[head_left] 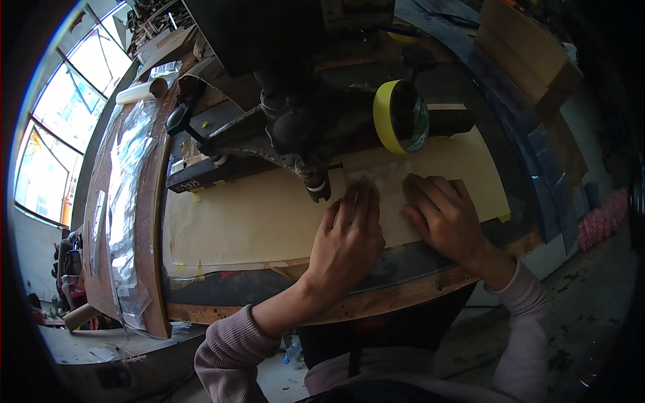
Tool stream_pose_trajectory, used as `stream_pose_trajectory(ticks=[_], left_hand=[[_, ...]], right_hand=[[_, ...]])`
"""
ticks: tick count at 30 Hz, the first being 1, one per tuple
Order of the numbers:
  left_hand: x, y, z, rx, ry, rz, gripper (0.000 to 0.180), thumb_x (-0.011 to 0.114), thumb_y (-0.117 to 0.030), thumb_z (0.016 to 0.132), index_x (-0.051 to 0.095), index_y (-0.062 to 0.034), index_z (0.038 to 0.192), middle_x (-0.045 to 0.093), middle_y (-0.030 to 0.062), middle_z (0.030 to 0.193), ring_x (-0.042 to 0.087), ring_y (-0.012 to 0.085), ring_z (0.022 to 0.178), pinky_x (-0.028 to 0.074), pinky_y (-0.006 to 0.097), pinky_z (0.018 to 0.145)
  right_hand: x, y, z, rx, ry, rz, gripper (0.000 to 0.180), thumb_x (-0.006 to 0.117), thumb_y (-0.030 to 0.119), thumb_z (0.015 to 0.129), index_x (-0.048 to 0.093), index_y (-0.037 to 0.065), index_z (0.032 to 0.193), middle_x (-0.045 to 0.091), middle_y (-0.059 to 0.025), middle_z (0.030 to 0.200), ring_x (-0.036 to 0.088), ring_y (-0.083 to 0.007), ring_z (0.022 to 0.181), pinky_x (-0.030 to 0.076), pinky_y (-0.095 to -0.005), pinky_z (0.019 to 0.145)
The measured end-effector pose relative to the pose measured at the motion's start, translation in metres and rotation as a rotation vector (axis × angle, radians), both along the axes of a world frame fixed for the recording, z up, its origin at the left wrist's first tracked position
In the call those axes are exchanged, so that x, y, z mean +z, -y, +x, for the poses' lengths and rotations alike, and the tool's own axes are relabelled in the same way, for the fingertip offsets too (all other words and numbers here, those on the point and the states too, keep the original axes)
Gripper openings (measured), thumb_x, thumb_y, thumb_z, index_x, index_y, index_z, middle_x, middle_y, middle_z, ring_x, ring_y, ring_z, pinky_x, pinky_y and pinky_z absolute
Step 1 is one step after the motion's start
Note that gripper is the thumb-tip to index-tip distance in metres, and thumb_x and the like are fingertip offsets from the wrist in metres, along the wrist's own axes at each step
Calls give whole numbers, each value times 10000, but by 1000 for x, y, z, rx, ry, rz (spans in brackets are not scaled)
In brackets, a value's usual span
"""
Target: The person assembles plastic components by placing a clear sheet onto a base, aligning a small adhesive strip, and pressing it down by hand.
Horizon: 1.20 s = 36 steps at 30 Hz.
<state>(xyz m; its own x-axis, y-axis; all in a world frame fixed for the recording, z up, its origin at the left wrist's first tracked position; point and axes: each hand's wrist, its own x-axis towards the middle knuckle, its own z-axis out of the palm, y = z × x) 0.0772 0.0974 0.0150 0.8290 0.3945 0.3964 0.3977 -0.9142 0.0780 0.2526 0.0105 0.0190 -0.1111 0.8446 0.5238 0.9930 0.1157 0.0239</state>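
Both hands rest on a long tan sheet (248,232) on the workbench. Around the fingertips lies a small, clear, shiny piece, perhaps plastic film (384,176); its outline is hard to make out. My left hand (351,238) reaches forward with its fingers stretched out at the piece's left side. At its right side, my right hand (445,218) lies with fingers extended, slightly bent, and the thumb apart. No held object shows in either hand. Just left of the left fingertips, a dark machine head (292,131) ends in a notched metal tip (318,190) above the sheet.
A dark bar (215,173) crosses the sheet's far side. Behind the right hand a yellow tape roll (385,117) stands on edge. Crumpled clear plastic (131,201) covers a board at left. An open cardboard box (527,50) stands at far right.
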Motion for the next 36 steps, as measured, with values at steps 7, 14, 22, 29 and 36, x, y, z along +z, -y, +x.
stream_pose_trajectory(ticks=[7,14,22,29,36], left_hand=[[1,0,-1,0,-1,-34,473,571,-104,792,501,69,1227,499,221,1287,499,306,1195,395,403,1001],[5,1,-1,9,-46,-67,529,583,-146,763,503,117,1215,473,240,1280,481,300,1196,414,395,979],[8,-8,1,-34,-7,-116,488,546,-99,802,458,131,1223,469,298,1230,513,388,1143,421,427,978],[-1,-10,7,-23,5,-106,534,541,-93,795,410,186,1231,422,353,1287,440,430,1237,391,448,1031],[-2,-12,7,-14,-13,-85,573,543,-85,775,384,186,1253,403,362,1291,443,439,1229,400,447,1025]], right_hand=[[-3,1,-3,-32,47,21,280,613,193,846,650,-19,1025,639,-92,1057,568,-178,909,443,-327,763],[-4,0,-2,-25,1,14,277,653,130,802,649,-21,1034,652,-102,1064,598,-205,927,449,-345,773],[-6,-14,5,-53,9,36,216,635,132,814,678,-4,975,667,-67,1037,567,-166,959,439,-327,802],[-9,-24,13,-71,-114,2,208,612,146,851,681,35,1013,667,-33,1075,555,-171,994,427,-324,840],[-8,-24,14,-73,-152,-22,233,613,155,857,666,45,1056,656,-25,1102,544,-171,997,422,-331,838]])
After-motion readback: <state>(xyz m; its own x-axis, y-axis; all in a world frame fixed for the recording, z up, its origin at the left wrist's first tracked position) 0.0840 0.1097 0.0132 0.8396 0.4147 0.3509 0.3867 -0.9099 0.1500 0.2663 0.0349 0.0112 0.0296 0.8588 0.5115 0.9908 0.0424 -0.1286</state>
